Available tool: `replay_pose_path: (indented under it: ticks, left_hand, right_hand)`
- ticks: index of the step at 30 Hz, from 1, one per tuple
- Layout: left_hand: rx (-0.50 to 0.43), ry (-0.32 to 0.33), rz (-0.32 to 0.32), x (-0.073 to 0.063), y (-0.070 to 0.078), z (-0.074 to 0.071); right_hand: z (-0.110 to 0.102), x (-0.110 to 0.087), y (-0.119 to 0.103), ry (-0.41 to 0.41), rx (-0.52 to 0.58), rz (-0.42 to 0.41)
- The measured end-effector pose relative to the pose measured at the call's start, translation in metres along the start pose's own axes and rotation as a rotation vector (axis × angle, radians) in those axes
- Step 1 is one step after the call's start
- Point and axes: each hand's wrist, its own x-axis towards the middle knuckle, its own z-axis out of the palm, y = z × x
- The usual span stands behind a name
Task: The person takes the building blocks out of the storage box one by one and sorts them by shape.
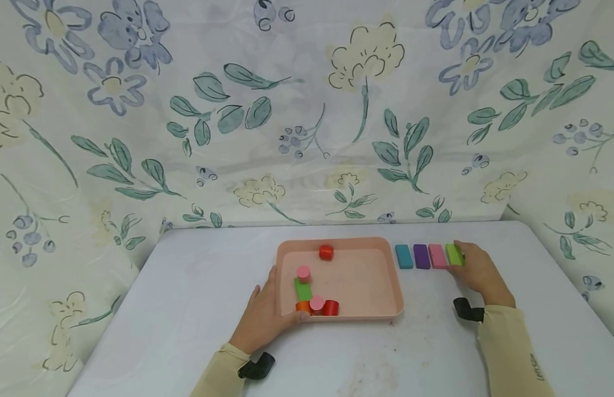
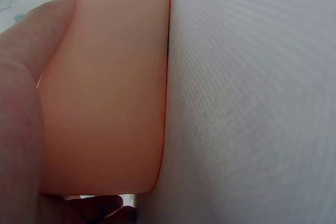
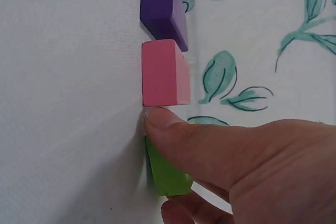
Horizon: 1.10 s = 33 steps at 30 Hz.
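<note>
My left hand (image 1: 267,314) grips the near-left corner of a peach plastic tray (image 1: 358,317), thumb along its front wall and fingers at its left side. The left wrist view shows the thumb pressed against the tray wall (image 2: 105,103). With thumb and fingers, my right hand (image 1: 480,270) pinches a light green block (image 1: 454,255) at the right end of a row. Beside it stand a pink block (image 1: 438,256), a purple block (image 1: 422,256) and a blue block (image 1: 404,256). The right wrist view shows the thumb across the green block (image 3: 169,174), just beside the pink one.
Inside the tray are a red cylinder (image 1: 326,252) at the back, two pink cylinders (image 1: 304,274), a green block (image 1: 303,289), an orange piece (image 1: 303,307) and another red cylinder (image 1: 331,307). A flowered cloth (image 1: 307,165) hangs behind the white table (image 1: 212,264).
</note>
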Motion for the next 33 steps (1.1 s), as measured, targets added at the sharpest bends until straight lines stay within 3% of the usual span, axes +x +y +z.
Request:
replay_pose_path:
  ticks: [15,23,33]
  left_hand:
    - [0.002,0.000,0.002,0.000,0.000,-0.001]
    - [-0.013,0.009,0.015,-0.001,0.000,-0.001]
    - [0.001,0.004,0.009,-0.002,0.002,-0.002]
  right_hand:
    - [0.002,-0.001,0.006,-0.001,0.032,-0.030]
    - [-0.005,-0.003,0.000,-0.028,0.027,0.004]
    - [-0.011,-0.011,-0.025,0.063,0.053,-0.063]
